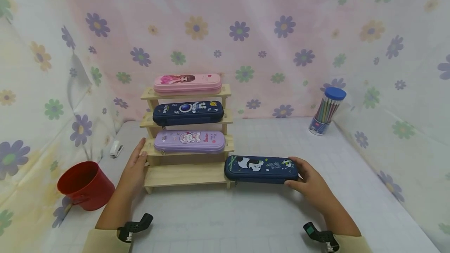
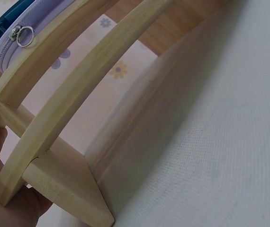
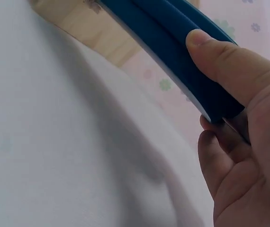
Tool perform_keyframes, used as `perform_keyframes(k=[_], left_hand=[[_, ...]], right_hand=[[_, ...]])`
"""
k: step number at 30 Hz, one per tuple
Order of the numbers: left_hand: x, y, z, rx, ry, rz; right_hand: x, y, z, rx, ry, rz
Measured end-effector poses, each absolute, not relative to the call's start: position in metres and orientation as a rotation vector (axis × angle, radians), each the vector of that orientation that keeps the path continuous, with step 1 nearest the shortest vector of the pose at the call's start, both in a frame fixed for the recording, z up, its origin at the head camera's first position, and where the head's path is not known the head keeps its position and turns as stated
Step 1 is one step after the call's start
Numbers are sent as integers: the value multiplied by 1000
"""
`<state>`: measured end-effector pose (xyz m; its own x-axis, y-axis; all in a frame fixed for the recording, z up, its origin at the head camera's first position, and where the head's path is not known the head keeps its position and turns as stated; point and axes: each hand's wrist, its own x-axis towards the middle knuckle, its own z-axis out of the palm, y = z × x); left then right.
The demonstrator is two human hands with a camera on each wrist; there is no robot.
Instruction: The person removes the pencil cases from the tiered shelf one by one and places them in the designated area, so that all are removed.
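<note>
While the left hand (image 1: pixel 135 167) lies flat against the wooden rack (image 1: pixel 186 175), right hand (image 1: pixel 309 184) pinching the panda pencil case (image 1: pixel 261 169)

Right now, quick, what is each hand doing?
Left hand: open, resting against the wooden rack.
Right hand: gripping the dark blue panda pencil case.

A flowered cloth (image 1: pixel 267 22), pink in the middle and paler at the sides, hangs behind and along both flanks of the worktop (image 1: pixel 267 214). The worktop wears a white cover with a faint grid. At its left edge a red bucket (image 1: pixel 85 184) lies tipped, with a small white stapler (image 1: pixel 116 148) beyond it. Far right, against the cloth, stands a clear tube of pencils (image 1: pixel 327 111) with a blue lid. The light is soft and even.
</note>
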<state>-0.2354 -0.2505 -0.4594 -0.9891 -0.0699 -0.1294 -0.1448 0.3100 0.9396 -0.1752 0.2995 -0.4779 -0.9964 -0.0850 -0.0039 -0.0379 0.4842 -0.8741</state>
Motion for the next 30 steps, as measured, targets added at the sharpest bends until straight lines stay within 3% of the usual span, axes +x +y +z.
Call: perform_keyframes(k=[30], left_hand=[[-234, -250, -457, -207, 2455, 1829]], right_hand=[[-199, 326, -493, 144, 2640, -1492]])
